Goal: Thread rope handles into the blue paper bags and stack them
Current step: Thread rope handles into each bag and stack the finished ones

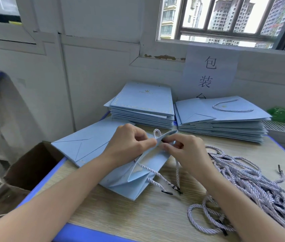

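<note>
— How many bags and ropes have you got there?

— One blue paper bag (pixel 120 175) in work at frame centre, lying on the desk (pixel 138 217). My left hand (pixel 129 142) pinches its raised top edge; my right hand (pixel 185 149) pinches the rope handle (pixel 157 135) just beside it, a small loop poking up between the two grips. Two stacks behind: one without handles (pixel 141 107) at upper centre, one with handles (pixel 223 116) to its right. The loose ropes (pixel 253 186) at lower right are a tangle; I can't count them.

— And the room?

— Wood-grain desk with a blue rim, a cardboard box (pixel 33 165) at its left, a paper sign (pixel 209 74) on the white wall, a barred window (pixel 229 18) at upper right.
</note>
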Action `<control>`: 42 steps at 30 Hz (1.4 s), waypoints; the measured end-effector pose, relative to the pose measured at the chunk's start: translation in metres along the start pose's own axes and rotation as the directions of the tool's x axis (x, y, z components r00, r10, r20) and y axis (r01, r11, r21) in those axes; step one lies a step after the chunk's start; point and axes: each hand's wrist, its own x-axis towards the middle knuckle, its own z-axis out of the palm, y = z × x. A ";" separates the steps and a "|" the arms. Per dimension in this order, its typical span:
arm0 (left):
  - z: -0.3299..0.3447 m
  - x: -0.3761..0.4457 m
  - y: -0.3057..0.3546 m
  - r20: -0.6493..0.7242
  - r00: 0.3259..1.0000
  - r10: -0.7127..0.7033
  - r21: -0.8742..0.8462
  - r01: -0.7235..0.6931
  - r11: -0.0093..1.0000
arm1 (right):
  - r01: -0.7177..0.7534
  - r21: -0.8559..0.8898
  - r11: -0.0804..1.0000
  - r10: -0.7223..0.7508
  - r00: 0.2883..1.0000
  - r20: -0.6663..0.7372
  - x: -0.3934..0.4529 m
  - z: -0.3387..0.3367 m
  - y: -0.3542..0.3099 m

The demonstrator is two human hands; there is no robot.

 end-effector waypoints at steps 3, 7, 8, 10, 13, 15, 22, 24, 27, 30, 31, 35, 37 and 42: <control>0.003 0.000 -0.001 0.028 1.000 0.004 0.020 -0.004 1.000 | -0.061 -0.028 0.998 0.061 0.998 -0.018 0.001 0.004 0.001; 0.006 0.002 -0.001 0.050 0.999 -0.013 0.008 0.013 1.000 | -0.033 -0.070 0.997 0.039 0.996 0.077 0.002 -0.002 -0.003; 0.006 0.003 -0.002 0.047 0.999 -0.012 0.022 0.011 1.000 | -0.024 -0.057 0.998 0.030 0.994 0.108 0.001 -0.006 -0.004; 0.005 0.005 -0.006 0.055 0.998 -0.008 0.080 0.003 0.997 | -0.051 0.008 0.999 0.049 0.992 0.114 0.001 -0.018 -0.007; 0.006 0.006 -0.010 0.103 0.995 -0.013 0.129 0.000 0.992 | -0.099 -0.046 0.994 0.096 0.992 -0.078 0.006 -0.038 0.001; 0.006 0.006 -0.010 0.115 0.993 -0.007 0.144 -0.009 0.990 | -0.156 -0.179 0.971 0.124 0.976 -0.178 0.009 -0.045 0.009; 0.008 0.005 -0.012 0.133 0.991 -0.009 0.206 -0.018 0.978 | -0.056 -0.198 0.979 0.079 0.991 0.110 0.003 -0.027 0.006; 0.008 0.004 -0.010 0.125 0.992 0.021 0.205 -0.046 0.978 | 0.023 -0.063 0.998 -0.002 0.949 0.316 -0.002 -0.019 -0.004; 0.012 0.002 -0.011 0.120 0.990 0.074 0.209 -0.098 0.973 | 0.129 -0.093 0.987 -0.075 0.894 0.441 -0.004 -0.005 -0.004; 0.018 0.000 -0.013 0.104 0.988 0.117 0.220 -0.138 0.966 | 0.116 -0.133 0.984 -0.061 0.932 0.357 -0.001 0.005 0.003; 0.020 0.000 -0.013 0.085 0.988 0.132 0.222 -0.148 0.964 | 0.103 -0.150 0.983 -0.050 0.944 0.325 0.000 0.006 0.002; 0.024 -0.003 -0.011 0.046 0.986 0.158 0.260 -0.164 0.952 | 0.028 -0.242 0.970 0.037 0.965 0.261 -0.006 0.009 -0.006; 0.023 -0.006 -0.006 0.059 0.988 0.141 0.271 -0.151 0.951 | -0.023 -0.327 0.945 0.101 0.970 0.223 -0.012 0.011 -0.014; -0.006 0.006 0.040 -0.067 0.990 0.124 0.244 -0.104 0.964 | -0.193 -0.352 0.916 0.246 0.963 0.110 -0.013 0.007 -0.043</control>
